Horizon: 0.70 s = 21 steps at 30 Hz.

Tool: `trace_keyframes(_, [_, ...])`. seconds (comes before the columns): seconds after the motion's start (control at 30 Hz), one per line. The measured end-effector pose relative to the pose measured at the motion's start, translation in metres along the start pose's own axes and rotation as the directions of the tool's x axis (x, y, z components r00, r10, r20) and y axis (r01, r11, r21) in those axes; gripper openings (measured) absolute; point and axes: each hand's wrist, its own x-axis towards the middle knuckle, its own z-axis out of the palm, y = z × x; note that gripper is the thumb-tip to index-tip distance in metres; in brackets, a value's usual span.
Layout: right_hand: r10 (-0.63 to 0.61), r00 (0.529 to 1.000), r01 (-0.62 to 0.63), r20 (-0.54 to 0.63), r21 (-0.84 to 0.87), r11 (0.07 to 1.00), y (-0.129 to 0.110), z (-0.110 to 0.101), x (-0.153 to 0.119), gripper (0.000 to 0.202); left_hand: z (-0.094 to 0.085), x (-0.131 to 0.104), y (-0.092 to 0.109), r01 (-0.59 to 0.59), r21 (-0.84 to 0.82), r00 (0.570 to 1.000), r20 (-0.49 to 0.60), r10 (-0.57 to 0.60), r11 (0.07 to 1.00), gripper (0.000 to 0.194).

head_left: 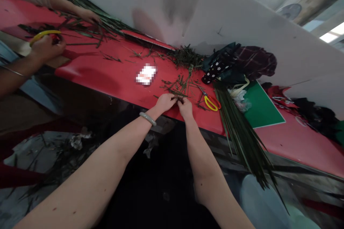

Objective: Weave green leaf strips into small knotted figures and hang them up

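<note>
My left hand point(166, 102), with a pale bangle point(147, 118) on its wrist, meets my right hand point(185, 107) near the front edge of the red tabletop point(107, 78). The fingers of both are pinched on a small piece of dark green leaf point(179, 97); its exact shape is too small to make out. Just beyond the fingertips lie loose leaf scraps point(182, 85). To the right of my right hand rest scissors point(210, 103) with yellow and red handles, apart from it.
A bundle of long leaves point(242, 136) hangs over the table edge. Behind are a pile of trimmings point(185, 56), dark cloth point(252, 61) and a green board point(264, 109). At left, another person's hand point(48, 48) holds yellow-handled scissors; their other hand point(88, 15) touches leaves.
</note>
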Motion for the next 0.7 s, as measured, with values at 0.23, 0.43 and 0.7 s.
trace_keyframes(0.23, [0.005,1.000,-0.005,-0.008,-0.033,0.999,-0.0002,-0.0003,0.0001,0.023,-0.0025,-0.0009,0.0040,0.045,-0.028,0.999,0.026,-0.044,0.999,0.027])
trace_keyframes(0.43, [0.007,1.000,-0.007,-0.009,0.001,1.000,0.0052,0.0033,0.0012,0.024,-0.0024,-0.0010,0.0037,0.012,0.011,1.000,0.020,-0.012,1.000,0.029])
trace_keyframes(0.7, [0.015,1.000,-0.014,-0.006,0.037,0.999,0.0053,0.0030,0.0017,0.025,-0.0013,-0.0008,0.0023,-0.011,0.051,1.000,0.014,0.010,0.999,0.027])
